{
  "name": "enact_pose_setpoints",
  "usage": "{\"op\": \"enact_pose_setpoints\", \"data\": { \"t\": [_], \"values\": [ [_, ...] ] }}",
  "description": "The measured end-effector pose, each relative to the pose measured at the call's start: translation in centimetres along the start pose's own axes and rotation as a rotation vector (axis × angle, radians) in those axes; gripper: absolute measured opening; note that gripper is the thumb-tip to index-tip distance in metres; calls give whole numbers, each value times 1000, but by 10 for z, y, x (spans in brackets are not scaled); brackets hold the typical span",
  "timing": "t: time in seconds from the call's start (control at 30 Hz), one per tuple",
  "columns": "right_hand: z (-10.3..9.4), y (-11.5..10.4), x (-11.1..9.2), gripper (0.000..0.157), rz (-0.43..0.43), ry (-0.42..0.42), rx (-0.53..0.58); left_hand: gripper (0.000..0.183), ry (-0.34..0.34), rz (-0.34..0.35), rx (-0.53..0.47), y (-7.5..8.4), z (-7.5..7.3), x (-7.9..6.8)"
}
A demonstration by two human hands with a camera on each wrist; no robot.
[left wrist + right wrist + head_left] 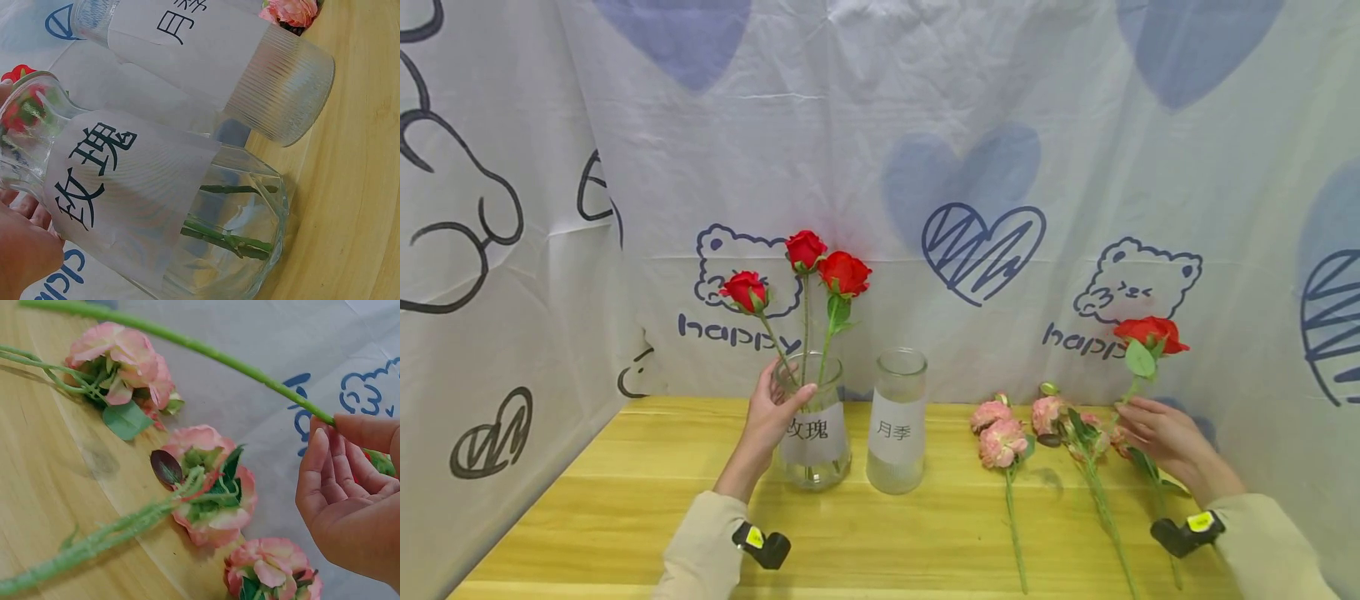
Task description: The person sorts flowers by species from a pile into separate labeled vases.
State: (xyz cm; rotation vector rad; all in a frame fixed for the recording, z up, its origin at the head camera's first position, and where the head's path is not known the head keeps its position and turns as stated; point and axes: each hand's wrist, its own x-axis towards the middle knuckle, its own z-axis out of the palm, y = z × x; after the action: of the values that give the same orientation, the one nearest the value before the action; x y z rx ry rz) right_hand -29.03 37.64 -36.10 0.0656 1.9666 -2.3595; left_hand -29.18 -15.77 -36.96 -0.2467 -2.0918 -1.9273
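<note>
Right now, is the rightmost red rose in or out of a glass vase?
Out: the right hand pinches the rose by its green stem.

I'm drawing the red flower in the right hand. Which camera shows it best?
The head view: the red rose shows clearly above the right hand. The right wrist view shows mostly stem; the left wrist view doesn't show it.

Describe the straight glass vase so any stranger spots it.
On the yellow wooden table, the left hand grips a wide-based glass vase. Immediately right of it stands the straight glass vase: unlike its neighbour, it holds no red roses.
</note>
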Motion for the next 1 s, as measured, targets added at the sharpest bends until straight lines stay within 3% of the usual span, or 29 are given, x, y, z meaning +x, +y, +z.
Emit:
{"op": "enact_pose_setpoints", "data": {
  "t": [0.03, 0.1, 0.27, 0.37, 0.6, 1.0],
  "values": [
    [2, 0, 0, 71, 3, 11, -7, 80, 1, -2, 0, 0, 0, 0],
    [5, 1, 1, 69, -4, 17, -22, 80, 0, -2, 0, 0, 0, 0],
    [14, 9, 2, 3, -35, 10, 30, 80, 6, -1, 2, 0, 0, 1],
    [19, 16, 1, 17, -19, 11, 117, 82, 0, -3, 3, 0, 0, 1],
    [28, 31, 3, 23, -16, -15, 130, 81, 0, -6, 11, 0, 0, -1],
    [42, 43, -3, 23, -5, 64, 201, 81, -2, -4, 4, -1, 0, 0]
  ]
}}
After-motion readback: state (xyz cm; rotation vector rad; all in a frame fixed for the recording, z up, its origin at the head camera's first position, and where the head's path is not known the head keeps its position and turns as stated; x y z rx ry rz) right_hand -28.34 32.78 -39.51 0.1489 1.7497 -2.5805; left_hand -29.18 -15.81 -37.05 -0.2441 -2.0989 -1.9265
